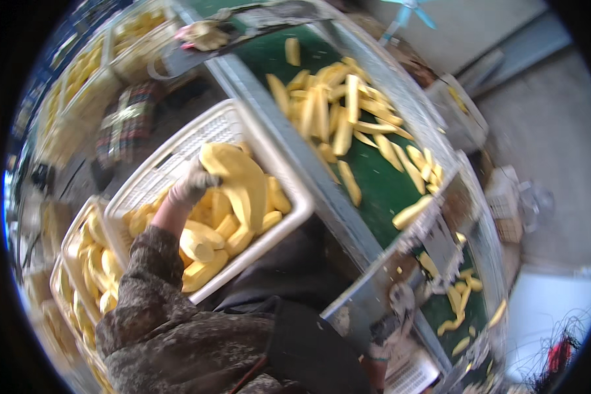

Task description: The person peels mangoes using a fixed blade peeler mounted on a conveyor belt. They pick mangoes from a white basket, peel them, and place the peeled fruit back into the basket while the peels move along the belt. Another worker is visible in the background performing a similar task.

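Observation:
My left hand (195,183), in a pale glove with dark fingertips, grips a large, curved, peeled yellow root (246,187), probably a sweet potato. It holds the root over a white plastic crate (303,209). Several more peeled roots (202,244) fill the crate's lower part. At the lower right, my right hand (386,337) is beside a metal partition (357,300) that crosses the conveyor trough. Blur and a dark glove hide its fingers, so I cannot make out whether it holds anything.
Cut yellow strips (325,103) lie on a green conveyor belt (374,197) between metal rails (295,147). Crates of yellow roots (96,261) stand at left, others (140,37) at upper left. A plaid bundle (125,123) with tape sits behind my crate. Crumpled cloth or a glove (204,37) lies at the top.

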Demonstrator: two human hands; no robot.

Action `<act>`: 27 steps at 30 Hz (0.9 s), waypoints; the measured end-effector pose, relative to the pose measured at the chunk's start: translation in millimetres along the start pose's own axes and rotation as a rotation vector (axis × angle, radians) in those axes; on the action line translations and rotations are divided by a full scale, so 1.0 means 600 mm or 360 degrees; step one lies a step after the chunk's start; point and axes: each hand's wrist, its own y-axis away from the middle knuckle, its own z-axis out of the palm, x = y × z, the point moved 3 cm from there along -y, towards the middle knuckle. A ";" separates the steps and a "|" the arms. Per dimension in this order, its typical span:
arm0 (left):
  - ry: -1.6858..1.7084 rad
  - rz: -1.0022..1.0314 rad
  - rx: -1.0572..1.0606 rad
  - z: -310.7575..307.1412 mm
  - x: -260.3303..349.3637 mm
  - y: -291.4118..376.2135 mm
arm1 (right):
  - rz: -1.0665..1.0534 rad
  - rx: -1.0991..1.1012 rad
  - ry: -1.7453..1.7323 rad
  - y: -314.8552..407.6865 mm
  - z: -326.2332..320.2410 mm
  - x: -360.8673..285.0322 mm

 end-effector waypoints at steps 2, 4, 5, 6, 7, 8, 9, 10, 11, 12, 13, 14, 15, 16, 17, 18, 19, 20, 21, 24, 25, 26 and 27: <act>-0.0024 -0.0077 -0.0422 0.169 -0.008 -0.027 | 0.0026 0.0136 -0.0510 -0.006 0.015 -0.024; -0.0009 -0.0210 -0.0842 0.348 -0.048 -0.041 | 0.0006 0.0009 -0.0966 0.005 0.022 -0.048; 0.0258 -0.0269 -0.1060 0.434 -0.077 -0.033 | -0.0027 -0.0053 -0.1211 0.013 0.014 -0.058; 0.0313 -0.0381 -0.1188 0.511 -0.113 -0.027 | 0.0060 -0.0057 -0.0797 0.026 -0.003 -0.064; 0.0332 -0.0507 -0.1270 0.573 -0.149 -0.019 | 0.0197 0.0074 -0.0596 0.034 -0.018 -0.063; 0.0390 -0.0513 -0.1230 0.612 -0.178 -0.005 | 0.0493 0.0251 -0.0611 0.040 -0.035 -0.052; 0.0390 -0.0615 -0.1206 0.636 -0.204 0.006 | 0.0387 0.0282 -0.0243 0.037 -0.045 -0.053; 0.0102 -0.0528 -0.1155 0.652 -0.226 0.011 | 0.0224 0.0309 0.0151 0.029 -0.053 -0.053; -0.0625 -0.0212 -0.1066 0.658 -0.240 0.003 | 0.0019 0.0376 0.0528 0.021 -0.057 -0.058; -0.0792 0.0000 -0.0987 0.660 -0.243 0.006 | -0.0123 0.0394 0.0891 0.005 -0.051 -0.055; -0.1008 0.0036 -0.0841 0.653 -0.246 -0.003 | -0.0129 0.0257 0.1239 -0.008 -0.041 -0.051; -0.0870 -0.0004 -0.0813 0.648 -0.243 -0.012 | -0.0074 0.0223 0.1370 -0.024 -0.031 -0.045; -0.0817 0.0081 -0.0781 0.642 -0.235 -0.023 | -0.0118 0.0205 0.1487 -0.034 -0.025 -0.047; -0.0791 0.0045 -0.0683 0.634 -0.227 -0.037 | -0.0018 0.0155 0.1560 -0.038 -0.020 -0.047; -0.0637 0.0156 -0.0642 0.627 -0.214 -0.048 | -0.0077 0.0199 0.1527 -0.041 -0.021 -0.053; -0.0657 0.0248 -0.0569 0.621 -0.202 -0.062 | -0.0091 0.0158 0.1512 -0.040 -0.022 -0.058; -0.0821 0.0264 -0.0505 0.615 -0.194 -0.075 | -0.0060 0.0063 0.1494 -0.040 -0.025 -0.060; -0.0768 0.0242 -0.0493 0.612 -0.189 -0.086 | -0.0155 0.0085 0.1422 -0.039 -0.033 -0.065; -0.0735 0.0127 -0.0420 0.607 -0.187 -0.096 | -0.0171 0.0053 0.1318 -0.039 -0.041 -0.065; -0.0581 0.0150 -0.0435 0.612 -0.184 -0.113 | -0.0299 0.0007 0.0929 -0.061 -0.061 -0.047; -0.0531 0.0120 -0.0457 0.614 -0.187 -0.117 | -0.0184 -0.0011 0.0899 -0.072 -0.063 -0.033; -0.0532 0.0128 -0.0447 0.615 -0.189 -0.118 | -0.0128 0.0014 0.0860 -0.084 -0.064 -0.020; -0.0536 0.0119 -0.0453 0.617 -0.192 -0.120 | -0.0086 0.0019 0.0807 -0.090 -0.064 -0.013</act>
